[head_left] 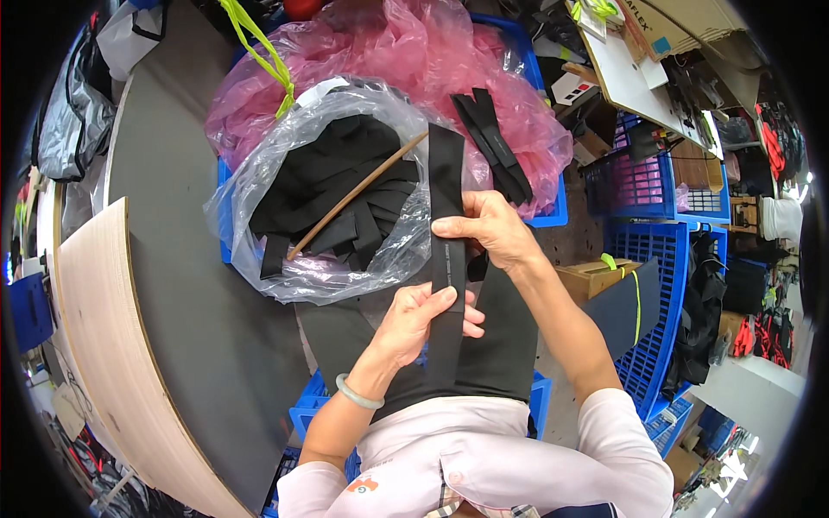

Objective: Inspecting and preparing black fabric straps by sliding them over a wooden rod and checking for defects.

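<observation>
A long black fabric strip [446,181] runs lengthwise between my hands, above my lap. My left hand [420,321] pinches its lower part, thumb on top and fingers behind. Farther up, my right hand [494,229] grips the strip's right edge between thumb and fingers. Just beyond, a clear plastic bag [324,292] lies open with many black fabric strips [332,173] heaped inside. A thin wooden stick [358,190] rests slantwise across that heap. More folded black strips [492,142] lie on pink plastic at the upper right.
Pink plastic sheeting [380,43] fills a blue crate [553,200] ahead of me. A dark grey tabletop [186,224] with a pale wooden board [112,319] stretches along my left. Stacked blue crates [626,324] and a wooden box [591,278] stand at my right. A yellow-green tie [268,56] hangs over the bag.
</observation>
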A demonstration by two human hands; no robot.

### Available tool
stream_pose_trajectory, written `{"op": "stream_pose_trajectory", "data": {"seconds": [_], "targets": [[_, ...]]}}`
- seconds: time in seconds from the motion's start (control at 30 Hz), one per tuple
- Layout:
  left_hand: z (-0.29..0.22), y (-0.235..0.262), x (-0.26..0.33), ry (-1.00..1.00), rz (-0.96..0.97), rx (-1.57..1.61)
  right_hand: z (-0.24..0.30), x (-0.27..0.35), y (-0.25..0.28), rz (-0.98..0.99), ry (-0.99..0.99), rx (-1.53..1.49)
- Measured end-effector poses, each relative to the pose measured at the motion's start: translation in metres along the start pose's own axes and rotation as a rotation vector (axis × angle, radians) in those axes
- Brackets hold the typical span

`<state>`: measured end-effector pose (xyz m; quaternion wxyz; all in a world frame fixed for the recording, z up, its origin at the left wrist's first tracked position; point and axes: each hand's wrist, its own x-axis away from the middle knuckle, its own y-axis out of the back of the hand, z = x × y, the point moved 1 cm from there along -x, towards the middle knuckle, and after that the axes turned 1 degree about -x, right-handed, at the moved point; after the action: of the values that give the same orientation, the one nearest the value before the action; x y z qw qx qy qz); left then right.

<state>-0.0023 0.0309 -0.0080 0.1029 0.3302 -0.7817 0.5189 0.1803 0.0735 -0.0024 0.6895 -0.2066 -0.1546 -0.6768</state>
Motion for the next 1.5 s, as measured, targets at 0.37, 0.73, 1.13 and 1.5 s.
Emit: {"op": "stream_pose_trajectory", "data": {"seconds": [0.37, 0.73, 1.13, 1.5], "targets": [[-0.003, -0.008, -0.084, -0.249, -0.183, 0.041, -0.016, -0.038, 0.041, -0.131, 0.01, -0.291], [-0.024, 0.052, -0.033, -0.649, -0.641, -0.37, -0.069, -0.155, 0.168, -0.645, 0.281, 0.36], [-0.03, 0.167, 0.033, -0.387, -1.066, -0.632, -0.044, -0.099, -0.083, 0.009, 0.877, 0.81], [-0.018, 0.103, 0.024, -0.529, -0.516, 0.457, -0.042, -0.041, -0.125, -0.037, 1.119, 0.822]]}}
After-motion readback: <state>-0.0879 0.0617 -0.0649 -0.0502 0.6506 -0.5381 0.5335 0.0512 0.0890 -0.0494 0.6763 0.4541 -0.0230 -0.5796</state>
